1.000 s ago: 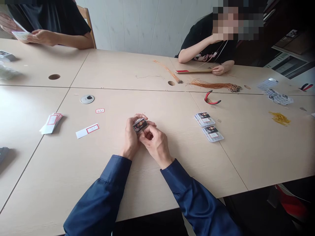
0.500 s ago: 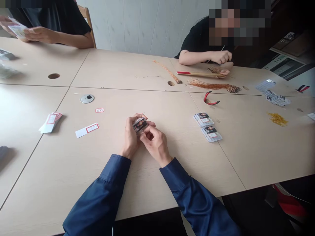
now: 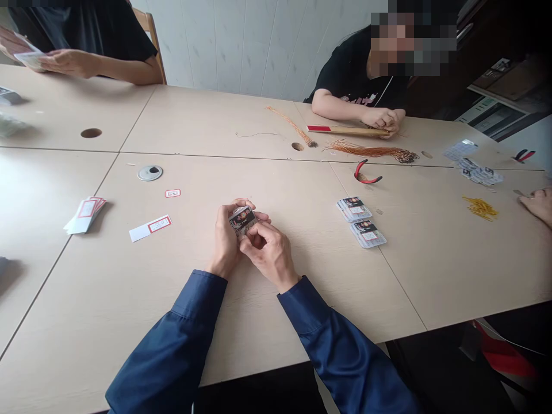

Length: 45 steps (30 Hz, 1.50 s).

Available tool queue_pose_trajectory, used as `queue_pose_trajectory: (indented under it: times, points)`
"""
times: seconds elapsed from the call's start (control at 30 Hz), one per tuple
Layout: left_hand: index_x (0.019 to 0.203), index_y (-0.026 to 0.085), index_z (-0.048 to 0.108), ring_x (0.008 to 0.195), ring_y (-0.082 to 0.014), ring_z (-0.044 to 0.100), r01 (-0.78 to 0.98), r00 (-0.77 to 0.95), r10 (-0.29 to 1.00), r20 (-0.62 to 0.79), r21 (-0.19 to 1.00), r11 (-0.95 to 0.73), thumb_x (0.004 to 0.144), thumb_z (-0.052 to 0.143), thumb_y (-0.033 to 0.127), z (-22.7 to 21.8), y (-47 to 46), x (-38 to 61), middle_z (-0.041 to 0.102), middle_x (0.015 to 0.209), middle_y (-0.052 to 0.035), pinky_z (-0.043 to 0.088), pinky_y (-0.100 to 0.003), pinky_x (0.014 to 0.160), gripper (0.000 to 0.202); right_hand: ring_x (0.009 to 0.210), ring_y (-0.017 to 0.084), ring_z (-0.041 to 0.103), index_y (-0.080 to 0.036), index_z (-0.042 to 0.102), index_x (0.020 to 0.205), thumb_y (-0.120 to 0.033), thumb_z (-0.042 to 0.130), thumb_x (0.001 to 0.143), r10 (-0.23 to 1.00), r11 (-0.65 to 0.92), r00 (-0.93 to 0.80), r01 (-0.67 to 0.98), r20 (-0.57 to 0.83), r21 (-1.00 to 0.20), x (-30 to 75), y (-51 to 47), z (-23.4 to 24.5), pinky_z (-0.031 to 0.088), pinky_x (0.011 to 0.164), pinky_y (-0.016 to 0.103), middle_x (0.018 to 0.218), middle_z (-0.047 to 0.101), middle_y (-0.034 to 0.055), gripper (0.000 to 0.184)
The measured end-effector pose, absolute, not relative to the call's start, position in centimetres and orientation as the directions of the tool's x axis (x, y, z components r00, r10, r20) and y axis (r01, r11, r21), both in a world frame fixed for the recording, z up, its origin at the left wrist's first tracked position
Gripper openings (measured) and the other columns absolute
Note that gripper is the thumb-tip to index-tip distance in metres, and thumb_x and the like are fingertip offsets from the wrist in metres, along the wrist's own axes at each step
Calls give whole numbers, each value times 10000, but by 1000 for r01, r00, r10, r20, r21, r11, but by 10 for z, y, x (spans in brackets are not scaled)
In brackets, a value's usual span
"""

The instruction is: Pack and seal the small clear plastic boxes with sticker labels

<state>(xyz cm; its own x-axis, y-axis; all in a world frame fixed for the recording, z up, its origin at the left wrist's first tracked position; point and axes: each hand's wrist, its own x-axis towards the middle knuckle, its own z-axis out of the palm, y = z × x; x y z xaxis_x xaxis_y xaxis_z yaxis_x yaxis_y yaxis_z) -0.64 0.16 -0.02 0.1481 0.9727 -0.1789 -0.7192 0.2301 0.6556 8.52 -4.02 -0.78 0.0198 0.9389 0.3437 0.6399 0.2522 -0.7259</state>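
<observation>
A small plastic case with a black printed label [image 3: 242,219] is held just above the table, in front of me. My left hand [image 3: 226,238] is wrapped around its left side and back. The thumb and fingers of my right hand [image 3: 269,247] are closed in a pinch at its lower right edge, covering that part of the case. Whether they grip the case itself or a small piece on it is hidden. To the right lie two small stacks of similar labelled cases [image 3: 368,233]. On the left are a loose label strip [image 3: 150,228] and a small red-bordered sticker [image 3: 173,193].
A stack of label strips [image 3: 87,214] lies far left. Red-handled pliers [image 3: 366,174] sit ahead, near bundles of copper-coloured line [image 3: 371,150]. Yellow pieces [image 3: 480,208] and more cases [image 3: 478,171] are to the right. Two co-workers sit opposite; another person's hand [image 3: 539,204] rests at right.
Another person's hand has come in at the right edge. The co-worker opposite has brought both hands together. My hands stay on the case, its label now more exposed; the view has shifted slightly.
</observation>
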Motion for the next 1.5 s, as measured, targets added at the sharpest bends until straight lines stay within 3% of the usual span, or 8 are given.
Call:
queue_pose_trajectory:
  times: [0.17, 0.3, 0.6, 0.97, 1.13, 1.5]
  points:
    - [811, 186, 587, 723, -237, 720, -715, 127, 984, -124, 677, 177, 812, 477, 352, -2, 2, -6, 644, 736, -29, 555, -318, 666, 199, 592, 124, 483, -216, 509, 618, -266, 623, 797, 935, 240, 20, 697, 353, -676, 85, -38, -8, 345, 574, 240, 614, 534, -38, 218]
    - [824, 189, 584, 713, -249, 715, -695, 142, 977, -159, 686, 213, 801, 484, 368, -2, 2, -6, 646, 684, -37, 547, -311, 619, 206, 590, 119, 486, -214, 531, 622, -245, 621, 807, 937, 248, -2, 709, 350, -660, 86, -37, -9, 355, 578, 236, 637, 540, -34, 208]
    - [816, 187, 574, 728, -255, 717, -693, 129, 967, -221, 677, 247, 781, 472, 363, 1, 3, -6, 654, 719, -47, 560, -348, 662, 207, 588, 116, 477, -211, 530, 620, -217, 612, 822, 927, 281, -26, 710, 375, -645, 87, -36, -11, 360, 583, 226, 621, 519, -34, 218]
    - [826, 195, 555, 670, -252, 711, -673, 173, 961, -214, 687, 274, 755, 500, 364, 0, 5, -7, 655, 677, -42, 546, -327, 611, 192, 616, 129, 502, -217, 544, 638, -233, 566, 850, 937, 293, -49, 648, 346, -703, 91, -37, -9, 385, 587, 230, 673, 592, -12, 214]
    - [839, 196, 561, 675, -256, 716, -675, 181, 957, -227, 680, 288, 751, 514, 381, -3, 5, -8, 667, 704, -40, 546, -325, 596, 210, 583, 132, 482, -220, 554, 660, -328, 526, 889, 954, 274, -50, 553, 297, -787, 95, -38, -8, 394, 569, 231, 627, 567, -16, 255]
    - [825, 195, 559, 668, -265, 711, -680, 172, 953, -250, 669, 298, 772, 494, 377, 2, 3, -7, 661, 638, -45, 539, -324, 571, 200, 547, 119, 466, -222, 499, 635, -339, 577, 858, 960, 248, -37, 578, 279, -778, 93, -39, -6, 377, 547, 228, 589, 537, -33, 264]
